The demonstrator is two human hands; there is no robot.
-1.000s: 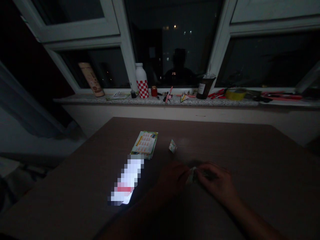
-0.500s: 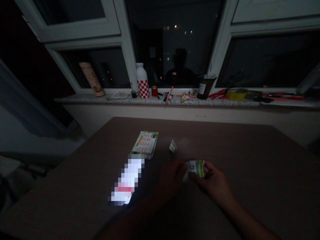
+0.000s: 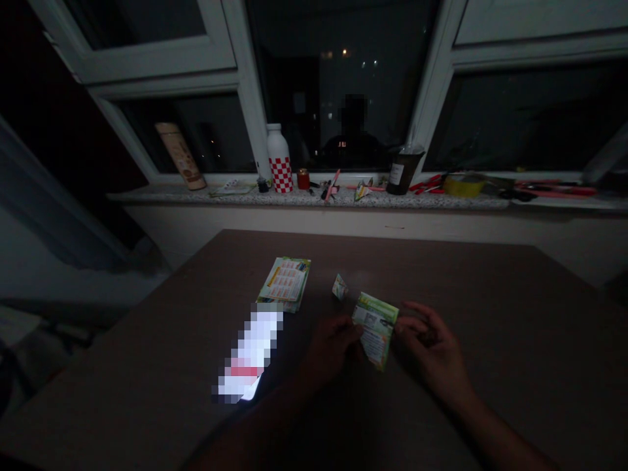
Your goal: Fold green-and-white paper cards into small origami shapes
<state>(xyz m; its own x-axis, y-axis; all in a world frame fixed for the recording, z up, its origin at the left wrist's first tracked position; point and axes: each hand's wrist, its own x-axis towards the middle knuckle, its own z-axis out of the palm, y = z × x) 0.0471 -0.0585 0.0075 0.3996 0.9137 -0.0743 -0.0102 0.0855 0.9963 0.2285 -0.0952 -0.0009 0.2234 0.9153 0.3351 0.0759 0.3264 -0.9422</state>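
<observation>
Head cam: left hand (image 3: 334, 341) pinches unfinished-looking paper (image 3: 375, 327), right hand (image 3: 434, 345) at its edge, grip unclear; folded piece (image 3: 339, 288) behind it seems done, cards (image 3: 286, 280) left of it don't.

A home, it seems — curtain (image 3: 53, 196), brown table (image 3: 466, 281), bottles (image 3: 279, 144) along a stone windowsill (image 3: 417, 202).

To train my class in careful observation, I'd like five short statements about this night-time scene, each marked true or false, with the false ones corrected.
1. The left hand holds the printed paper. True.
2. The lit screen lies to the right of the printed paper. False: it lies to its left.
3. The small folded piece is on the table, right of the card stack. True.
4. The red-checked bottle stands on the table. False: it stands on the windowsill.
5. The red jar stands right of the bottle. True.
</observation>
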